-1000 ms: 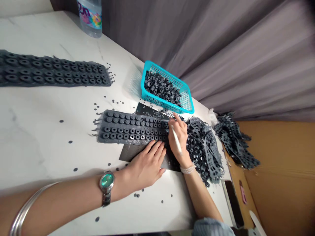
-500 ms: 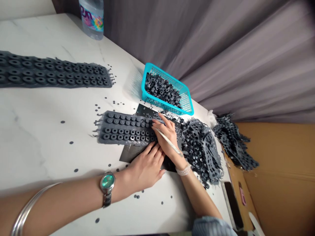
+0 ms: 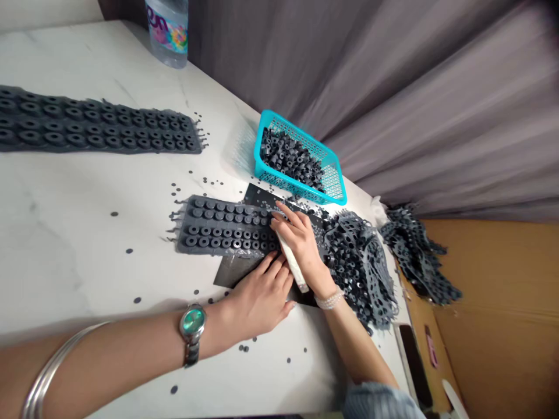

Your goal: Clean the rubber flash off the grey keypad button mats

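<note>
A dark grey rubber sheet (image 3: 209, 212) with rows of moulded rings lies partly on a thin black mat (image 3: 236, 270). My right hand (image 3: 299, 238) is closed around a white stick-like tool (image 3: 292, 261), held like a pen, at the sheet's right end. The tool's tip is hidden by my fingers. Flat on the sheet's near edge and the mat lies my left hand (image 3: 262, 291), fingers stretched out, its fingertips close to my right hand. Loose ring parts and torn sheet webbing form a pile (image 3: 360, 267) right of my right hand.
A turquoise basket (image 3: 301, 189) holding small grey rings stands beyond the mat. Another ringed sheet (image 3: 100, 128) lies at the left, with a water bottle (image 3: 168, 38) behind it. Webbing scraps (image 3: 419, 256) hang by the cardboard (image 3: 502, 279). Small dark discs are scattered over the white table (image 3: 78, 233).
The white tool has turned in my right hand, its rear end swinging down towards me and away from the wrist. My left hand stays in place; the view shifts slightly.
</note>
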The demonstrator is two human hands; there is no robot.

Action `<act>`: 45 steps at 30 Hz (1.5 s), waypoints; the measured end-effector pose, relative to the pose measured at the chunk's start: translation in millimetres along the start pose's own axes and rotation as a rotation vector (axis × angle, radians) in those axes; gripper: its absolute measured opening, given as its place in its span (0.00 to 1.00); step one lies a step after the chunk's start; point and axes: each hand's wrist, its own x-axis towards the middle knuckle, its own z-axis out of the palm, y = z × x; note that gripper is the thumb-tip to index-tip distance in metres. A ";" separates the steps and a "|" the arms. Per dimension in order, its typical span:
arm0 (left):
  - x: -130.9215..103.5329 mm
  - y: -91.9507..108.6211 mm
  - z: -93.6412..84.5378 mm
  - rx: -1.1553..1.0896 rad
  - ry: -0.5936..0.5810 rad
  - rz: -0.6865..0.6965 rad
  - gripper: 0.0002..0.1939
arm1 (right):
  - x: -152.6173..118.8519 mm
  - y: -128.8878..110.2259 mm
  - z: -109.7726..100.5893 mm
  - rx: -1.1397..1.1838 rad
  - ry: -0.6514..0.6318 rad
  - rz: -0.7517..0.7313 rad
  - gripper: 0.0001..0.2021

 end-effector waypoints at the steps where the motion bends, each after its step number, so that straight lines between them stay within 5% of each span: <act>1: -0.1 0.1 0.1 0.006 -0.009 0.007 0.27 | 1.0 2.0 -2.0 -0.014 -0.013 -0.017 0.12; 8: -0.9 0.5 3.4 0.030 0.022 -0.004 0.31 | -3.1 20.5 3.8 -0.070 0.261 0.163 0.08; 16: -1.2 -1.4 3.5 0.027 0.047 -0.002 0.31 | -4.5 -0.7 8.9 0.025 0.171 0.092 0.07; 27: 0.5 -1.0 3.8 0.001 0.057 -0.003 0.29 | 0.2 8.4 10.2 -0.008 0.089 0.015 0.10; 34: -0.9 -0.2 4.8 0.017 0.063 -0.005 0.31 | 0.0 13.1 9.1 0.020 0.236 0.108 0.08; 45: -0.5 -0.5 4.2 0.006 0.032 -0.011 0.30 | -4.4 3.5 12.5 0.049 0.123 0.062 0.08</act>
